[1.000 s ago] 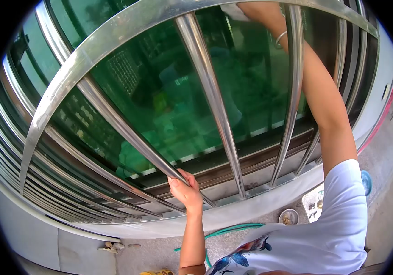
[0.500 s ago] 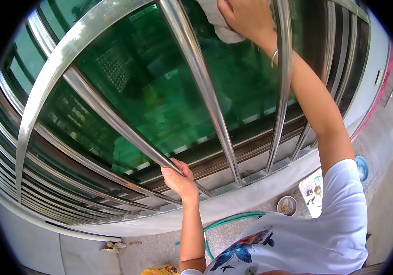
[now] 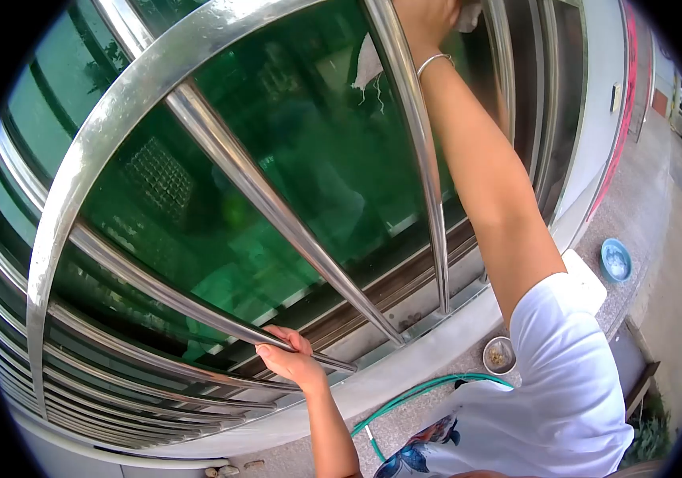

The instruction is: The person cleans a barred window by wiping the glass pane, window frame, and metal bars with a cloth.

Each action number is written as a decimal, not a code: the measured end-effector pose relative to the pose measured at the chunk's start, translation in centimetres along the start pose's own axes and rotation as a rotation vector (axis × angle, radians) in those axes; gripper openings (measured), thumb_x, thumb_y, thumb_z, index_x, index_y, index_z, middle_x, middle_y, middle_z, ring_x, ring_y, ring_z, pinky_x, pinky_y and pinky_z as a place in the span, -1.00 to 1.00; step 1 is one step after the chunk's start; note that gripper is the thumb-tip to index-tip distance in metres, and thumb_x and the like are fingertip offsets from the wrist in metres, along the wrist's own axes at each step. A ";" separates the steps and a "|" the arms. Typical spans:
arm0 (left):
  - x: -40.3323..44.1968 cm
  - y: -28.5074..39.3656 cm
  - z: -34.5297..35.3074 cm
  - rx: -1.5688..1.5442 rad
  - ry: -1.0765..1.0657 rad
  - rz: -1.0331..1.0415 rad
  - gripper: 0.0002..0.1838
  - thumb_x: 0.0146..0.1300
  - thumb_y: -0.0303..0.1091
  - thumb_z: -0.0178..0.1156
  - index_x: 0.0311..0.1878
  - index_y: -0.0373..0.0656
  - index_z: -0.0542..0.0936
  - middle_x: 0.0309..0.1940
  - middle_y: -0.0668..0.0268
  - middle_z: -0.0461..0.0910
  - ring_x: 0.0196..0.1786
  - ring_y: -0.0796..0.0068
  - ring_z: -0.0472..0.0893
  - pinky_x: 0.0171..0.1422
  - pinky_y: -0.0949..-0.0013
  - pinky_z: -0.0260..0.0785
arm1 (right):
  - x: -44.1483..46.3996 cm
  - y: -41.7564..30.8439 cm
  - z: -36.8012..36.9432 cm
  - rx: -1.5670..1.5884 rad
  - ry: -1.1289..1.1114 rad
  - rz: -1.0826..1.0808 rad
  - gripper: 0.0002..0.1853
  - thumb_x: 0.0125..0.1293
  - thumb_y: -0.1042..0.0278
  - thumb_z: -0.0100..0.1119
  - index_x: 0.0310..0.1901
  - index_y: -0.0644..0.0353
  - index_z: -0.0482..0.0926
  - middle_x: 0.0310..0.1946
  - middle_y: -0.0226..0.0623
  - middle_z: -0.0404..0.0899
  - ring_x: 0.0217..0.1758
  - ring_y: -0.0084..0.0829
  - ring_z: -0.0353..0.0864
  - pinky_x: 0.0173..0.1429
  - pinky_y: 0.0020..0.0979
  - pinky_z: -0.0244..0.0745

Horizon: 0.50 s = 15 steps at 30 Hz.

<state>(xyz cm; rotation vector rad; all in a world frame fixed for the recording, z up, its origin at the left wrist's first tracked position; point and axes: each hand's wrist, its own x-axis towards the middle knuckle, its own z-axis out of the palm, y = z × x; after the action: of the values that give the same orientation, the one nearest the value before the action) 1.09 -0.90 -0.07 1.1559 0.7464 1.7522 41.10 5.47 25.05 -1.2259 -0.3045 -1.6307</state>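
Note:
My left hand (image 3: 287, 354) is closed around the lower end of a shiny metal bar (image 3: 221, 320) of the window grille. Higher up, my right hand (image 3: 427, 22) reaches behind the grille, cut off by the top edge of the view, with a bracelet on its wrist. It holds a pale cloth (image 3: 369, 65) against the green window glass (image 3: 309, 183). Loose threads hang from the cloth, and another upright bar (image 3: 411, 88) crosses in front of part of it. My right fingers are mostly out of view.
A curved metal band (image 3: 78, 167) joins the bars at left. Below the ledge (image 3: 436, 338) lie a green hose (image 3: 404, 396) and a metal bowl (image 3: 500, 355) with scraps in it. A blue basin (image 3: 616, 260) stands on the ground further right, near a white board (image 3: 588, 279).
The view has swung, so the bars sit further left. My right hand and the cloth have moved right along the glass, past a bar. My left hand keeps its hold on the same bar.

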 end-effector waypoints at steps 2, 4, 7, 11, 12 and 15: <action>0.2 0.2 0.1 0.024 -0.043 0.015 -0.41 0.36 0.34 -0.27 -0.34 -0.07 0.30 -0.66 0.47 0.17 -0.67 0.71 0.11 -0.63 0.60 -0.17 | -2.6 2.8 -1.6 -0.053 -0.119 0.354 -0.71 0.13 0.32 0.10 -0.14 0.28 0.42 -0.07 -0.14 0.44 0.10 -0.08 0.37 0.17 -0.15 0.28; 0.1 0.3 0.4 0.011 0.026 0.009 -0.42 0.38 0.30 -0.28 -0.35 -0.08 0.29 -0.66 0.48 0.16 -0.67 0.71 0.10 -0.64 0.60 -0.17 | -7.8 6.9 -2.0 -0.144 -0.275 0.507 -0.39 -0.06 0.23 0.31 0.00 0.36 0.31 0.11 -0.09 0.31 0.24 -0.03 0.24 0.33 -0.18 0.16; 0.1 0.4 0.4 0.008 -0.003 0.004 -0.44 0.39 0.28 -0.27 -0.38 -0.07 0.27 -0.67 0.48 0.15 -0.68 0.71 0.09 -0.64 0.58 -0.17 | -12.0 5.5 -8.2 -0.218 -0.424 0.832 -0.29 0.24 0.31 0.18 0.35 0.30 0.08 0.35 -0.04 0.15 0.43 -0.06 0.15 0.40 -0.14 0.21; 0.4 0.5 0.4 0.006 -0.028 0.023 -0.44 0.39 0.28 -0.27 -0.41 -0.07 0.25 -0.70 0.49 0.12 -0.70 0.70 0.08 -0.66 0.58 -0.17 | -8.6 5.1 -7.2 -0.084 -0.545 0.811 -0.50 0.38 0.28 -0.05 0.30 0.23 0.22 0.29 -0.10 0.26 0.39 -0.03 0.17 0.25 -0.05 0.28; 0.5 0.3 0.1 0.015 -0.036 0.023 -0.44 0.39 0.28 -0.27 -0.41 -0.07 0.24 -0.70 0.49 0.12 -0.70 0.70 0.08 -0.66 0.58 -0.18 | -6.8 3.4 -7.4 -0.004 -0.562 0.712 -0.55 0.40 0.28 -0.10 0.28 0.20 0.26 0.26 -0.10 0.29 0.38 -0.04 0.18 0.25 -0.04 0.27; 0.4 -0.2 -0.5 -0.031 -0.099 0.005 -0.41 0.33 0.33 -0.15 -0.33 -0.11 0.25 -0.60 0.44 0.19 -0.65 0.74 0.14 -0.67 0.64 -0.11 | -1.9 -0.3 -3.9 0.015 -0.273 0.208 -0.68 0.36 0.28 -0.10 0.09 0.15 0.41 0.13 -0.11 0.41 0.22 -0.10 0.35 0.19 -0.12 0.28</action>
<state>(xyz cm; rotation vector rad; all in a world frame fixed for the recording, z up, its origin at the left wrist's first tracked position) 0.58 -0.43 -0.24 1.2144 0.6552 1.6921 38.56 4.01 21.86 -1.4209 -0.3459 -1.2833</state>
